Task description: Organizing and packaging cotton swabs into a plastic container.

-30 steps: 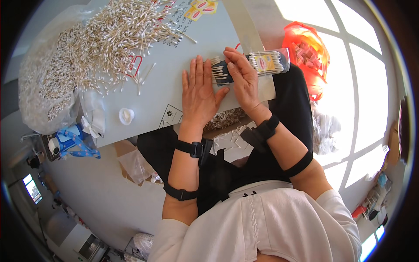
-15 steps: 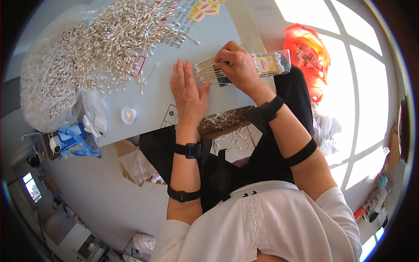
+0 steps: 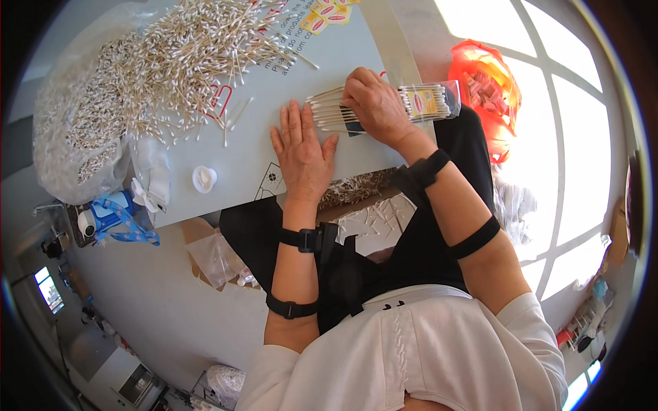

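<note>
Swabs [image 3: 329,109]: we see pale sticks, white-tipped, fanned unevenly on the table [image 3: 240,157], partly beneath the right hand [image 3: 377,108].
Right fingers: curled over the sticks; we can't tell how firmly.
Left hand [image 3: 305,157]: flat, empty, fingers extended, thumb spread.
Packet [image 3: 449,97]: clear, yellow-labelled, swab-filled.

Cotton swabs [image 3: 332,109]: white-tipped, loosely fanned | clear packet [image 3: 453,92]: swab-filled, yellow card [image 3: 421,103] showing, right of them
</note>
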`<state>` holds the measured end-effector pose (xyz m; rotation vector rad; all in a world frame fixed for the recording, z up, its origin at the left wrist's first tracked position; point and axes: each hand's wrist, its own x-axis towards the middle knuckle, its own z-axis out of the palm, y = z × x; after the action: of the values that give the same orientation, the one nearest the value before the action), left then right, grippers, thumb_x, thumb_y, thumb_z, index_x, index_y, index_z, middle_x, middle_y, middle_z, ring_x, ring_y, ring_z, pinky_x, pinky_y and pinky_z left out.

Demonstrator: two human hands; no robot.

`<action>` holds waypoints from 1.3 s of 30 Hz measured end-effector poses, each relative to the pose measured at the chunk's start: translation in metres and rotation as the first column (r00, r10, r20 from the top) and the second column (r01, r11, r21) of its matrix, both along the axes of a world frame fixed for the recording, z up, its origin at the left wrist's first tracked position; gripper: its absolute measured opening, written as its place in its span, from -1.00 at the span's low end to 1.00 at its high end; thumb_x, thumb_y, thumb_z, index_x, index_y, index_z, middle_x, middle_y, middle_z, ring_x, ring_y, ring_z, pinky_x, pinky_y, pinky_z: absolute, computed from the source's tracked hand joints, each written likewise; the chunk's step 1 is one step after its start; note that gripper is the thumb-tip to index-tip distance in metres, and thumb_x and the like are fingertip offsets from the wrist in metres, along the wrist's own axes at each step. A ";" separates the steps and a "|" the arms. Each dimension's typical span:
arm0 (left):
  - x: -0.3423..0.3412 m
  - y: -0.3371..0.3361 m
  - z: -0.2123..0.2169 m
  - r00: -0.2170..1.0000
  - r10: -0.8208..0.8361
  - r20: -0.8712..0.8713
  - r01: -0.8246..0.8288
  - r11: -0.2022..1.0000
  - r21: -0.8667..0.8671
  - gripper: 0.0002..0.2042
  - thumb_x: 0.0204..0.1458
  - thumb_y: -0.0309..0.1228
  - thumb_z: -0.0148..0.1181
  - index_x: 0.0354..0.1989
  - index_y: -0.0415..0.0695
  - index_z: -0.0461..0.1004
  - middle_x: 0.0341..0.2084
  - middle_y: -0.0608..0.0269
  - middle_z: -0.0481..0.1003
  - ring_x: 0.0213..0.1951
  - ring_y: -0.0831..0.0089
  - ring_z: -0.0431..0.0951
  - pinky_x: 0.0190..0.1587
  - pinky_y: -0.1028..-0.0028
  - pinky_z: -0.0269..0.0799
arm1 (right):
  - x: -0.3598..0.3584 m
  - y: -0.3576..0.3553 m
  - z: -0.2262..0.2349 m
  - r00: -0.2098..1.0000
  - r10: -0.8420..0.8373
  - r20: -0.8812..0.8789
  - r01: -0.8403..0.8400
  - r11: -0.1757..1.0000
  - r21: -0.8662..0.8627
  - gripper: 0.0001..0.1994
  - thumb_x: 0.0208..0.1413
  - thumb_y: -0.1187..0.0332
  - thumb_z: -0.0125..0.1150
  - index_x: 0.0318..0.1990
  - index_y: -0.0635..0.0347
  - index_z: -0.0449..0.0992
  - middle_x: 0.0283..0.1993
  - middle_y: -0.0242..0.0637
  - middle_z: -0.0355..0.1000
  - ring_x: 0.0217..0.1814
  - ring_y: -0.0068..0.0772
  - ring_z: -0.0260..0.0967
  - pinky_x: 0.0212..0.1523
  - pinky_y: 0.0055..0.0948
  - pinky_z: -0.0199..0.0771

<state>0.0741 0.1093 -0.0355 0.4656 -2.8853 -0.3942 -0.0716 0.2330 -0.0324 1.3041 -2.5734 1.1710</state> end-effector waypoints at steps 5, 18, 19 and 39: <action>0.000 -0.001 0.000 0.999 -0.001 -0.041 0.002 0.999 0.036 -0.27 0.17 -0.08 0.12 0.39 -0.25 0.06 0.39 -0.07 0.05 0.43 0.01 -0.02 0.41 -0.06 -0.21 | -0.009 -0.003 0.004 0.994 -0.082 0.068 0.086 0.995 -0.053 -0.93 0.06 0.45 0.17 -0.35 0.22 0.42 -0.18 -0.23 0.37 -0.02 -0.09 0.37 -0.13 -0.16 0.45; -0.027 -0.013 0.001 0.911 0.066 -0.407 0.194 0.802 0.564 -0.45 0.24 -0.37 0.04 0.39 -0.20 0.11 0.35 -0.06 0.15 0.37 0.07 0.15 0.38 0.16 0.04 | -0.031 -0.010 0.010 0.953 0.275 -0.128 -0.256 0.956 0.147 -0.91 -0.02 0.54 0.16 -0.31 0.26 0.48 -0.08 -0.25 0.41 0.01 -0.13 0.37 0.02 -0.26 0.43; -0.030 -0.012 0.000 0.885 0.171 -0.433 0.199 0.701 0.684 -0.49 0.27 -0.40 -0.01 0.39 -0.18 0.12 0.34 -0.03 0.17 0.36 0.13 0.17 0.38 0.19 0.06 | -0.024 -0.009 0.008 0.977 0.203 0.069 -0.202 0.979 -0.012 -0.89 0.07 0.52 0.13 -0.23 0.29 0.47 0.00 -0.24 0.42 0.09 -0.14 0.35 0.09 -0.29 0.39; -0.036 -0.017 0.002 0.881 0.283 -0.380 0.018 0.780 0.625 -0.70 0.07 -0.57 0.15 0.01 -0.22 0.45 0.03 0.13 0.44 0.11 0.22 0.39 0.14 0.28 0.34 | 0.023 0.000 -0.011 0.756 0.080 0.649 0.346 0.794 -0.500 -0.72 0.35 0.43 -0.03 0.09 0.40 0.45 0.27 -0.16 0.33 0.29 -0.42 0.26 0.30 -0.49 0.24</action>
<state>0.0385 0.0926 -0.0339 0.5763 -2.1876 -1.2544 -0.0488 0.2333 -0.0431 0.5929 -2.1960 2.4762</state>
